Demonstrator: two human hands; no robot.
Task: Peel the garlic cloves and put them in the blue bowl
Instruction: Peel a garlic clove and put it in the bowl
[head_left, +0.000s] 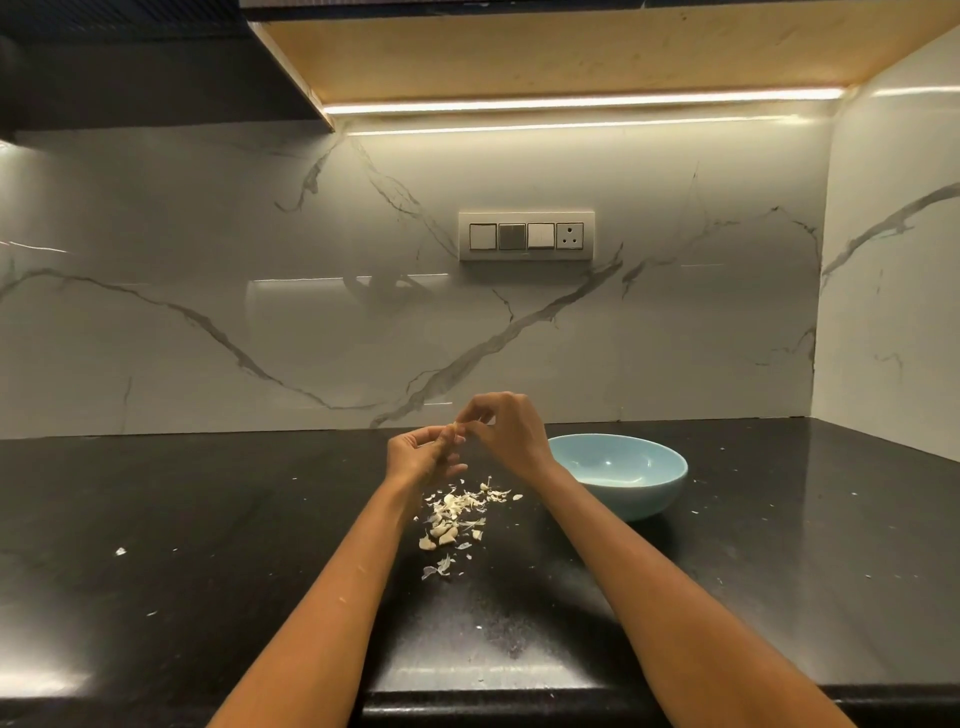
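1. Left hand (421, 457) and right hand (506, 428) both pinch one garlic clove (456, 429) mid-frame.
2. Garlic skins and cloves (457, 514) litter the black countertop (208, 519) below the hands.
3. Blue bowl (618, 475) sits just right, partly behind the right wrist.

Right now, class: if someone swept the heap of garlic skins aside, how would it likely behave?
The garlic skins look thin and papery, so they would probably scatter rather than slide together. Stray flakes already dot the black counter, suggesting they drift easily. Any cloves among them might roll.
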